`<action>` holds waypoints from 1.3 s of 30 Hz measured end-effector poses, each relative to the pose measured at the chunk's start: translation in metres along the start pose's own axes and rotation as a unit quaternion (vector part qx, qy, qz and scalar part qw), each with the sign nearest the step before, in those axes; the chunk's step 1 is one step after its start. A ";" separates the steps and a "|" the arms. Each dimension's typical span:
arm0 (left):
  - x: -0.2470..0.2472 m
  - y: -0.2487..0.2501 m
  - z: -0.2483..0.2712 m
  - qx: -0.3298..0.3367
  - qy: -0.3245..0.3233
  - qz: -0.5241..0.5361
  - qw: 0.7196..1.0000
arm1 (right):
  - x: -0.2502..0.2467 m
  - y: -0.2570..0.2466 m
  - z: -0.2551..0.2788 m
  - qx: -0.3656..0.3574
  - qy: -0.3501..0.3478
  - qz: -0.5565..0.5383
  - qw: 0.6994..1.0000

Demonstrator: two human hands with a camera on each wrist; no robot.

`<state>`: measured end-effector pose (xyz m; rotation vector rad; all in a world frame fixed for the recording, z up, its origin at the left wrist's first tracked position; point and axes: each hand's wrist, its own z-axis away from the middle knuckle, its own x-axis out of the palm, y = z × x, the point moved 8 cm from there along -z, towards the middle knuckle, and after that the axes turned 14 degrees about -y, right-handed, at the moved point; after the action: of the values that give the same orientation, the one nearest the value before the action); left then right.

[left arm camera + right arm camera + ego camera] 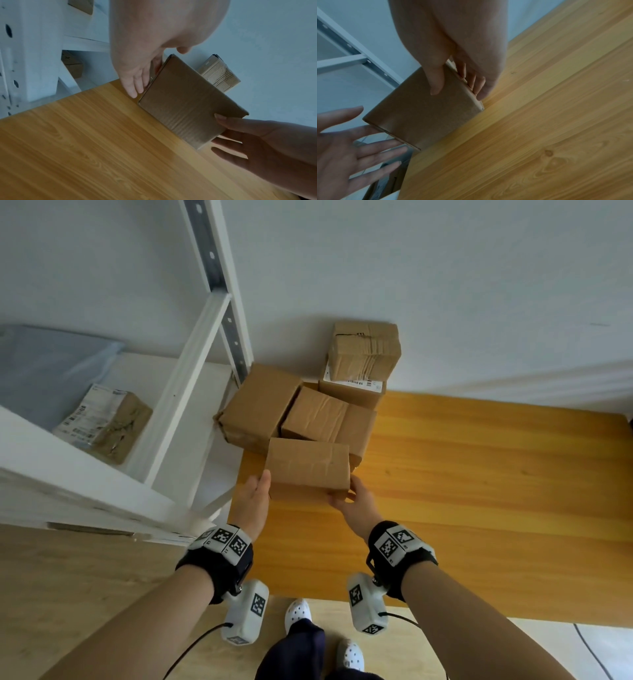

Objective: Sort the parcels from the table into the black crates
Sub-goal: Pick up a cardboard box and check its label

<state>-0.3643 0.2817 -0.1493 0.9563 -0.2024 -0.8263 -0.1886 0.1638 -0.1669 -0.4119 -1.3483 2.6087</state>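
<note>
Gripping the front parcel (308, 465) at its right end, right hand (358, 501) thumb on top, fingers (477, 83) clamped; left hand (251, 498) fingers spread at the left end. Head view alone shows four more parcels on the table (479, 474), one on the shelf (102, 422)
</note>
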 end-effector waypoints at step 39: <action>0.113 0.208 0.151 0.302 -0.039 -0.015 0.953 | -0.170 -0.107 0.199 -0.163 0.139 -0.148 0.965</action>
<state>-0.2505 0.1688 0.0813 1.5025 -0.5294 -0.8471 -0.0886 0.0247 0.0581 -0.5507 -1.5976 2.0092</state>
